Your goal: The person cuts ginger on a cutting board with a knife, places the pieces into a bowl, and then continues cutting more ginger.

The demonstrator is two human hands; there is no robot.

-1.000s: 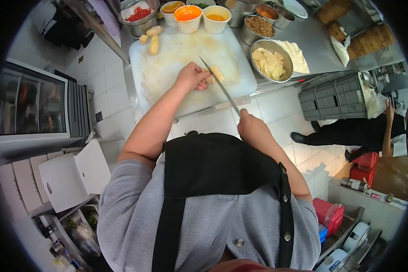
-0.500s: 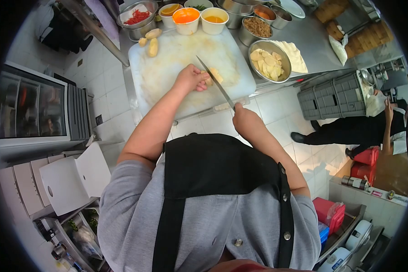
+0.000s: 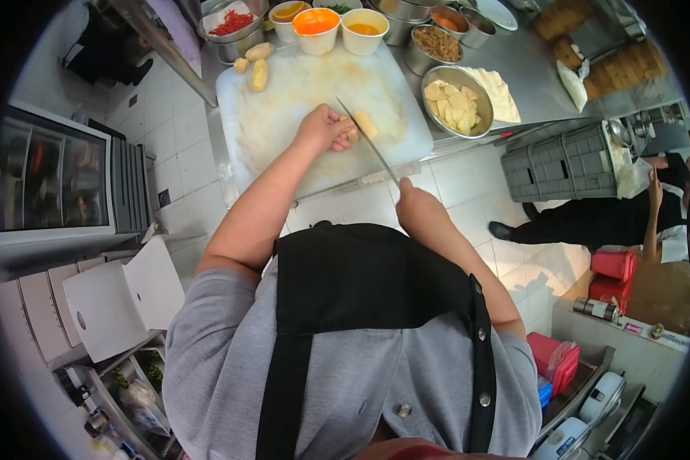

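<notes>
I'm cutting a pale yellow root piece (image 3: 366, 123), probably peeled ginger or potato, lying mid-right on the white cutting board (image 3: 284, 107). My left hand (image 3: 323, 129) is curling closed over its left end, knuckles toward the blade. My right hand (image 3: 419, 205) is wrapping shut around the handle of a long knife (image 3: 368, 142), the blade angling up-left across the piece and touching it.

Judging the cut: I'd be keeping fingertips tucked behind the knuckles, the blade flat against them, and slicing forward rather than pressing down, since the piece is small and could roll.

Just right of the board, a steel bowl of slices (image 3: 454, 101) is sitting on a folded cloth (image 3: 502, 96). Three whole roots (image 3: 254, 65) are lying at the board's far-left corner, well apart from the cut. Tubs of orange sauce (image 3: 317, 29) and other containers are lining the far edge, so room is tight there. The board's left half is offering open room. The near edge is overhanging the tiled floor (image 3: 468, 176). Another person (image 3: 652, 218) is standing far right, well apart.
</notes>
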